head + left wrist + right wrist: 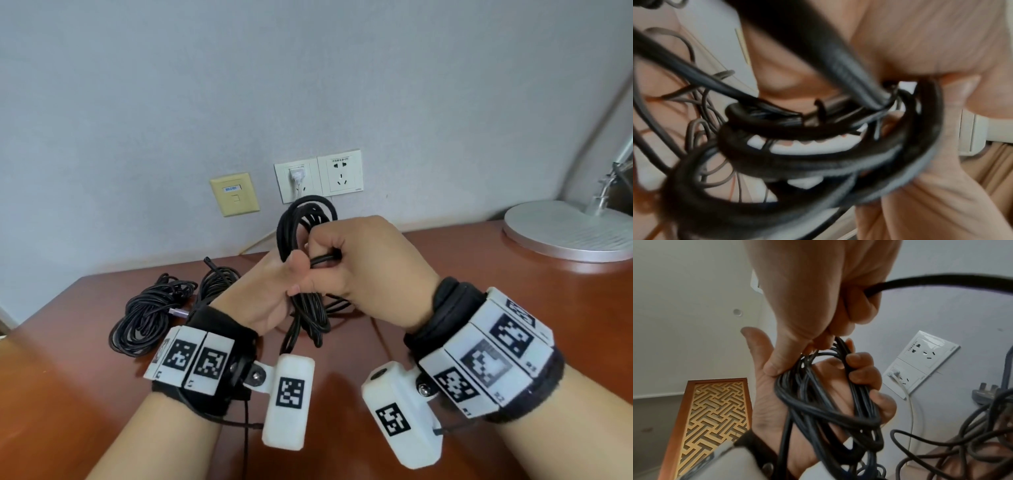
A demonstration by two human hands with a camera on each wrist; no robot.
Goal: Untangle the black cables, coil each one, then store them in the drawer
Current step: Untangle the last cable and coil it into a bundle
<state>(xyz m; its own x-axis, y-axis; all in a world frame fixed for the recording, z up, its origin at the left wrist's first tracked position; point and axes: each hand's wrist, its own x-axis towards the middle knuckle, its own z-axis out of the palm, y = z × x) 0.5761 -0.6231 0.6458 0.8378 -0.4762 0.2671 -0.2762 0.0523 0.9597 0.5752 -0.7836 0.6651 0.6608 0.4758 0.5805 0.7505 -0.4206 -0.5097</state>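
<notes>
Fingers (863, 369) of the left hand (260, 301) curled tight round a bundle of thin black rubber-sheathed cable loops (305, 219), palm up, presumably to keep the finished turns from springing apart. Fingers (322, 245) of the right hand (363, 267) closed on a single free strand of the same black cable (941, 282), right above the left-hand fingers, seemingly laying or wrapping one more turn onto the bundle. Coil raised clear of the reddish-brown wooden table (445, 274), with loops rising above the fingers and others hanging below them toward the tabletop. Judged stage: coiling of one cable, not yet finished.

Left of the fingers and behind the left wrist, two more heaps of thin black cable (144, 318), loosely looped on the table, one with a purple-tipped plug showing; probably waiting for storage or tidying. Beyond the fingers, white wall sockets (318, 174), one with a white plug in it. Far right of the fingers, a round silver lamp base (561, 233).

No drawer in sight in any view, so nothing to report of its contents.
</notes>
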